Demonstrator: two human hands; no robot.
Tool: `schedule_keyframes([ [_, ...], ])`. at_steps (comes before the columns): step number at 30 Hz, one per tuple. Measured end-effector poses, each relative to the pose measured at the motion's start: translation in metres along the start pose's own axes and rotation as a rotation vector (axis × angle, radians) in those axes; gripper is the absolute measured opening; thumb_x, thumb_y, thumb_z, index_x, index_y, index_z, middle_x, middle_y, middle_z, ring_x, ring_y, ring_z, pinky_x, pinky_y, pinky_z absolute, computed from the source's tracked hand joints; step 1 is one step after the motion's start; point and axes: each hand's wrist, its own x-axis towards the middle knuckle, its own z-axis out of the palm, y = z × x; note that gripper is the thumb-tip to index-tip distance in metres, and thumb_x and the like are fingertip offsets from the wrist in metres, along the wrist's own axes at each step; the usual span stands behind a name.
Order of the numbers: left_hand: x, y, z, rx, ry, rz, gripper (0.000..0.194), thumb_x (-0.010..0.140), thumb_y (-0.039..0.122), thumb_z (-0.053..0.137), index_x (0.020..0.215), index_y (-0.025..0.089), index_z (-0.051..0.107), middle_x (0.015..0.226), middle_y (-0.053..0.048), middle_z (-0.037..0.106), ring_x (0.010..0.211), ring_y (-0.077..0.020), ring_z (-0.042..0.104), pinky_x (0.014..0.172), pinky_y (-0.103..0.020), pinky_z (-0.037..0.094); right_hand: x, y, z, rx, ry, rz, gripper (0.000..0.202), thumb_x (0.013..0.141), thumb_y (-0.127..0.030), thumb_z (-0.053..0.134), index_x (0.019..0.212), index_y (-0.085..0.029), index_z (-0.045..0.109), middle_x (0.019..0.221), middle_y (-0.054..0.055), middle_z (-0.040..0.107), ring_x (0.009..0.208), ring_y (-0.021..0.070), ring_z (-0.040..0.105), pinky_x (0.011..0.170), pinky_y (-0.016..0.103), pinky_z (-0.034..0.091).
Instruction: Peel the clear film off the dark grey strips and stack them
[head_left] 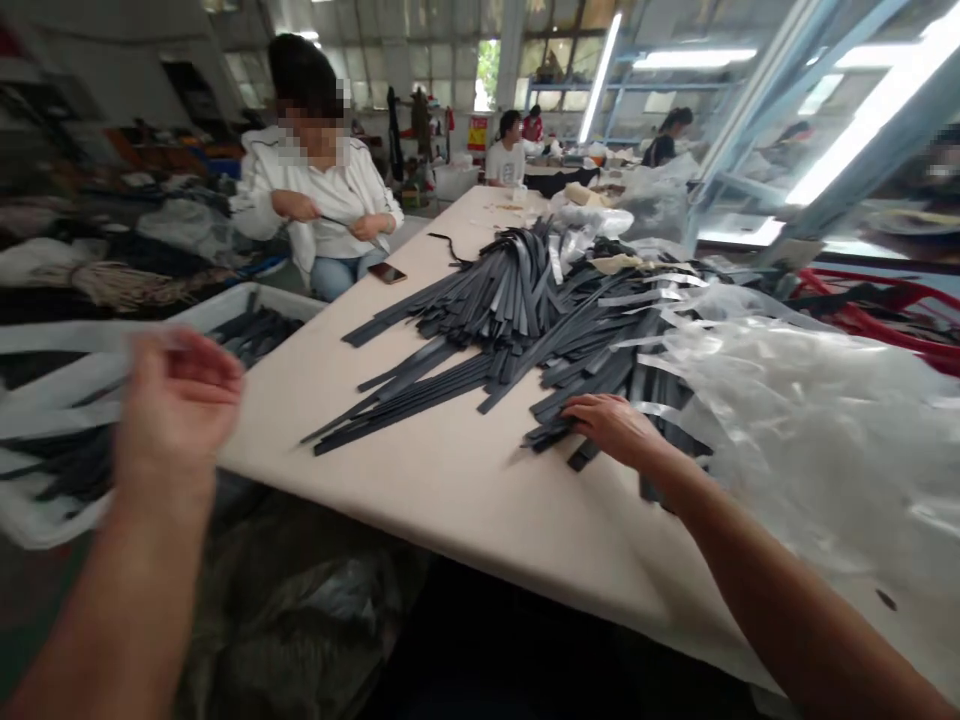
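Dark grey strips (510, 290) lie in a large fanned heap on the pale table (450, 500). At the heap's near right side, my right hand (615, 428) rests with its fingers curled over the ends of some strips. My left hand (184, 390) is raised off the table's left edge, above the white bins, blurred, palm partly turned up and fingers bent; whether anything is between them cannot be made out. Several longer strips (397, 405) point toward the table's near left edge, between my two hands.
White bins (56, 385) with dark strips stand left of the table. Clear plastic bags (825, 420) cover its right side. A phone (388, 272) lies near the left edge. A seated person in a white jacket (255, 185) holds a thin dark item. Other people sit farther back.
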Motion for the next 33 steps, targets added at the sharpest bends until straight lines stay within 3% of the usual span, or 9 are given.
schedule_keyframes([
  [3,-0.010,-0.036,0.010,-0.487,0.191,0.092,0.051,0.105,0.032,0.028,0.068,0.016,0.058,0.056,0.006,0.064,0.056,-0.0047,0.062,0.064,-0.016,0.052,0.004,0.018,0.004,0.053,0.041,-0.081,0.027,0.091,-0.025,0.049,0.102,-0.023,0.074,0.111,0.009,0.073,0.100,0.0259,0.070,0.091,0.040,0.053],
  [7,-0.023,-0.095,0.042,-1.006,0.105,-0.171,0.027,0.096,0.027,0.056,0.073,0.014,0.062,0.066,0.001,0.068,0.058,-0.0087,0.066,0.060,-0.020,0.055,0.008,0.033,0.006,0.120,0.099,-0.119,0.034,0.091,-0.031,0.043,0.100,-0.024,0.074,0.103,0.009,0.076,0.093,0.0262,0.072,0.084,0.040,0.058],
  [10,-0.034,-0.117,0.057,-1.044,0.079,-0.244,0.027,0.096,0.025,0.056,0.072,0.014,0.062,0.070,-0.001,0.069,0.061,-0.0097,0.066,0.061,-0.021,0.055,0.011,0.020,0.005,0.156,0.188,-0.070,0.039,0.094,-0.039,0.039,0.095,-0.023,0.075,0.091,0.011,0.076,0.083,0.0278,0.072,0.076,0.041,0.058],
  [13,-0.043,-0.124,0.063,-1.016,0.061,-0.270,0.023,0.095,0.021,0.057,0.075,0.013,0.065,0.076,-0.004,0.071,0.066,-0.0116,0.068,0.063,-0.023,0.056,0.020,-0.022,0.008,0.168,0.209,-0.082,0.040,0.098,-0.040,0.038,0.100,-0.021,0.073,0.093,0.011,0.074,0.085,0.0269,0.071,0.077,0.040,0.056],
  [18,-0.049,-0.127,0.067,-0.996,0.024,-0.267,0.019,0.096,0.020,0.056,0.083,0.013,0.067,0.083,-0.004,0.072,0.069,-0.0121,0.069,0.064,-0.024,0.057,0.044,-0.109,0.023,0.240,0.158,-0.195,0.022,0.096,-0.031,0.052,0.103,-0.022,0.071,0.092,0.006,0.073,0.088,0.0210,0.069,0.081,0.031,0.051],
  [21,-0.053,-0.126,0.066,-0.984,0.028,-0.273,0.020,0.096,0.019,0.054,0.083,0.013,0.068,0.082,-0.004,0.072,0.068,-0.0117,0.069,0.063,-0.024,0.057,0.058,-0.135,0.030,0.278,0.105,-0.236,0.016,0.094,-0.026,0.058,0.102,-0.023,0.071,0.093,0.003,0.074,0.087,0.0180,0.068,0.079,0.026,0.049],
  [25,-0.056,-0.128,0.060,-0.975,0.059,-0.278,0.021,0.097,0.017,0.053,0.082,0.013,0.068,0.081,-0.004,0.072,0.067,-0.0115,0.068,0.063,-0.024,0.056,0.063,-0.133,0.032,0.305,0.039,-0.235,0.013,0.092,-0.023,0.060,0.098,-0.021,0.072,0.092,0.004,0.074,0.081,0.0168,0.069,0.073,0.025,0.050],
  [29,-0.059,-0.134,0.054,-0.982,0.068,-0.284,0.019,0.095,0.018,0.055,0.082,0.014,0.068,0.082,-0.004,0.072,0.067,-0.0119,0.068,0.065,-0.024,0.057,0.049,-0.117,0.021,0.312,0.033,-0.244,0.024,0.091,-0.031,0.062,0.111,-0.021,0.069,0.114,0.009,0.070,0.101,0.0215,0.067,0.088,0.032,0.051],
  [33,-0.066,-0.138,0.049,-0.979,0.067,-0.278,0.015,0.093,0.019,0.059,0.082,0.014,0.068,0.081,-0.003,0.072,0.068,-0.0122,0.068,0.065,-0.024,0.057,0.030,-0.101,0.011,0.142,-0.036,-0.306,0.024,0.090,-0.025,0.060,0.113,-0.023,0.068,0.117,0.009,0.069,0.108,0.0255,0.064,0.096,0.041,0.048],
])
